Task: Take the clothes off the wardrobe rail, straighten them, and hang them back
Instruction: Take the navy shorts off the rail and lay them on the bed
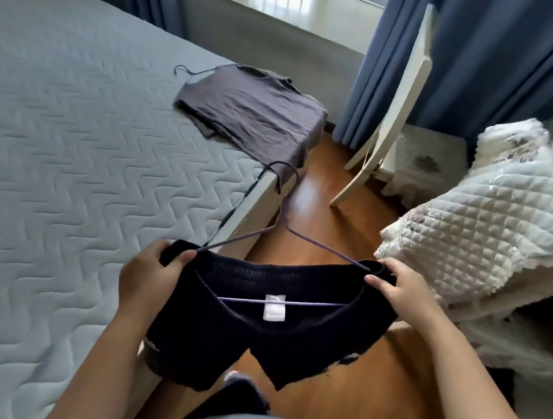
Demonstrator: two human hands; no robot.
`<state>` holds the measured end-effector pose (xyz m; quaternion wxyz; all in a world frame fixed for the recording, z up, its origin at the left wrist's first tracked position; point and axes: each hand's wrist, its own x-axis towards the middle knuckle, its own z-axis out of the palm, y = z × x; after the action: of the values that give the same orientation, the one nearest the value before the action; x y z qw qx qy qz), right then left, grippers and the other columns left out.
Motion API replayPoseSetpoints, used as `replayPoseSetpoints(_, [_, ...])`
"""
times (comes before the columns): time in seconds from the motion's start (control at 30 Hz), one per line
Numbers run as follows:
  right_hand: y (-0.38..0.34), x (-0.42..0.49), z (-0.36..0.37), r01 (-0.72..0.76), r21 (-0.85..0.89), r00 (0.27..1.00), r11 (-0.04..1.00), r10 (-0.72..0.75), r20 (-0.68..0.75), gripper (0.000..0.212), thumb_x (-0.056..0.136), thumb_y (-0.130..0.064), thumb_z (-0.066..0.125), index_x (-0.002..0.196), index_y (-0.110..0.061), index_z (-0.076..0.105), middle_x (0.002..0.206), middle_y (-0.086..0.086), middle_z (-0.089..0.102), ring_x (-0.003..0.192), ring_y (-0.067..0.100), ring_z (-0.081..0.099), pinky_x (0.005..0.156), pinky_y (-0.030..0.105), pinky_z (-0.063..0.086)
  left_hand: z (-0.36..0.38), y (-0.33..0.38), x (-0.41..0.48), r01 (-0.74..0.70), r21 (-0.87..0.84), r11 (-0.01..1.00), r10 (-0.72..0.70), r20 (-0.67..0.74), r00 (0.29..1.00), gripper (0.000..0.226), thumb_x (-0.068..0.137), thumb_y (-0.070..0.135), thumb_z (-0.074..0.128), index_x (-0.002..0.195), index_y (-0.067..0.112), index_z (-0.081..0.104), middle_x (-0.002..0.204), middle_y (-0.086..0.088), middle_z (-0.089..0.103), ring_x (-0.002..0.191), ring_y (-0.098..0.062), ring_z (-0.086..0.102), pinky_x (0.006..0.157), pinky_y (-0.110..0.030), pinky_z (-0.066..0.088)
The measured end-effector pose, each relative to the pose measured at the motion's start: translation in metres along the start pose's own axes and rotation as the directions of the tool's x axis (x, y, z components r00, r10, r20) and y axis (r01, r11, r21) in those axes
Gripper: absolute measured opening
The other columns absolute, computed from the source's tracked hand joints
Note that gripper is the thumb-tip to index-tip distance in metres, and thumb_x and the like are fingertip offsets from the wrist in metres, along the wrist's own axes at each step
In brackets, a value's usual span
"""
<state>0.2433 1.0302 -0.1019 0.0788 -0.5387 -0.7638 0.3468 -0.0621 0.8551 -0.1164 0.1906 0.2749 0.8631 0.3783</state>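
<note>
Dark navy shorts (236, 335) with a white inner label hang on a thin purple wire hanger (285, 210), held out in front of me above the floor. My left hand (154, 271) grips the left end of the waistband. My right hand (394, 284) pinches the right end of it. The hanger's hook points away from me, toward the bed corner. A grey-brown top (255, 110) on another hanger lies flat on the far corner of the bed (68, 151). No wardrobe rail is in view.
The grey quilted bed fills the left. A white quilted cover (491, 213) drapes furniture at the right. A white folded frame (398, 99) leans against blue curtains (492, 54) by the window. Wooden floor (329, 215) runs between bed and furniture.
</note>
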Motion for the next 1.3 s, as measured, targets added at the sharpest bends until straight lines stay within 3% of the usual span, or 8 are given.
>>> replayPoseSetpoints(0.1, [-0.009, 0.055, -0.007, 0.01, -0.006, 1.0, 1.0, -0.01, -0.005, 0.011, 0.084, -0.015, 0.064, 0.093, -0.01, 0.062, 0.084, 0.002, 0.061, 0.082, 0.017, 0.054, 0.063, 0.01, 0.038, 0.013, 0.009, 0.041, 0.08, -0.018, 0.997, -0.079, 0.042, 0.996, 0.022, 0.08, 0.036, 0.065, 0.079, 0.016, 0.057, 0.076, -0.004, 0.061, 0.078, -0.027, 0.055, 0.067, -0.032, 0.037])
replayPoseSetpoints(0.23, [-0.015, 0.134, -0.016, 0.056, 0.0, 0.997, 0.998, -0.056, 0.045, 0.006, 0.082, -0.013, 0.065, 0.086, -0.014, 0.061, 0.079, 0.002, 0.06, 0.079, 0.02, 0.054, 0.063, 0.017, 0.038, 0.035, 0.024, 0.087, 0.145, -0.026, 0.989, -0.144, 0.038, 0.989, 0.024, 0.08, 0.035, 0.066, 0.083, 0.011, 0.062, 0.078, -0.006, 0.064, 0.077, -0.026, 0.057, 0.062, -0.032, 0.038])
replayPoseSetpoints(0.33, [-0.027, 0.205, -0.023, 0.117, 0.008, 0.99, 0.993, -0.118, 0.075, 0.008, 0.08, -0.012, 0.067, 0.083, -0.015, 0.06, 0.078, 0.003, 0.06, 0.077, 0.021, 0.054, 0.067, 0.029, 0.038, 0.052, 0.038, 0.121, 0.208, -0.035, 0.977, -0.209, -0.02, 0.978, 0.023, 0.08, 0.033, 0.066, 0.074, 0.012, 0.059, 0.074, -0.006, 0.061, 0.075, -0.026, 0.056, 0.057, -0.03, 0.037])
replayPoseSetpoints(0.57, [-0.064, 0.38, -0.044, 0.344, -0.024, 0.912, 0.939, -0.328, 0.248, 0.012, 0.08, -0.014, 0.067, 0.091, -0.012, 0.063, 0.084, 0.003, 0.059, 0.08, 0.02, 0.053, 0.069, 0.023, 0.034, 0.092, 0.091, 0.189, 0.326, -0.094, 0.941, -0.339, -0.247, 0.908, 0.034, 0.08, 0.03, 0.067, 0.056, 0.021, 0.044, 0.059, 0.0, 0.051, 0.061, -0.018, 0.048, 0.051, -0.027, 0.033])
replayPoseSetpoints(0.77, [-0.109, 0.494, -0.047, 0.463, -0.021, 0.816, 0.886, -0.418, 0.399, 0.01, 0.08, -0.014, 0.069, 0.084, -0.015, 0.06, 0.076, 0.002, 0.058, 0.075, 0.019, 0.053, 0.059, 0.021, 0.036, 0.117, 0.124, 0.223, 0.438, -0.081, 0.896, -0.434, -0.374, 0.82, 0.03, 0.08, 0.037, 0.064, 0.071, 0.01, 0.054, 0.068, -0.006, 0.057, 0.07, -0.026, 0.052, 0.057, -0.033, 0.034])
replayPoseSetpoints(1.0, [-0.181, 0.55, 0.018, 0.651, -0.045, 0.62, 0.758, -0.497, 0.607, 0.021, 0.081, -0.019, 0.067, 0.079, -0.002, 0.056, 0.064, -0.002, 0.048, 0.068, 0.02, 0.046, 0.055, 0.011, 0.033, 0.104, 0.102, 0.236, 0.603, -0.202, 0.772, -0.616, -0.474, 0.629, 0.026, 0.081, 0.034, 0.064, 0.084, 0.009, 0.061, 0.075, -0.004, 0.061, 0.075, -0.023, 0.053, 0.06, -0.034, 0.038])
replayPoseSetpoints(1.1, [-0.207, 0.569, 0.043, 0.652, -0.063, 0.616, 0.755, -0.481, 0.624, 0.019, 0.08, -0.02, 0.068, 0.079, -0.006, 0.056, 0.066, 0.001, 0.051, 0.067, 0.021, 0.047, 0.055, 0.014, 0.034, 0.091, 0.085, 0.259, 0.613, -0.243, 0.752, -0.644, -0.471, 0.603, 0.024, 0.081, 0.032, 0.064, 0.08, 0.008, 0.06, 0.069, 0.003, 0.057, 0.068, -0.018, 0.05, 0.058, -0.024, 0.038])
replayPoseSetpoints(1.3, [-0.27, 0.602, 0.096, 0.642, -0.078, 0.588, 0.763, -0.425, 0.688, 0.017, 0.081, -0.019, 0.067, 0.072, -0.018, 0.052, 0.063, -0.004, 0.051, 0.06, 0.011, 0.047, 0.056, 0.011, 0.037, 0.053, 0.042, 0.315, 0.643, -0.257, 0.722, -0.676, -0.461, 0.575, 0.022, 0.08, 0.036, 0.064, 0.08, 0.015, 0.059, 0.07, 0.006, 0.058, 0.072, -0.019, 0.054, 0.057, -0.029, 0.038])
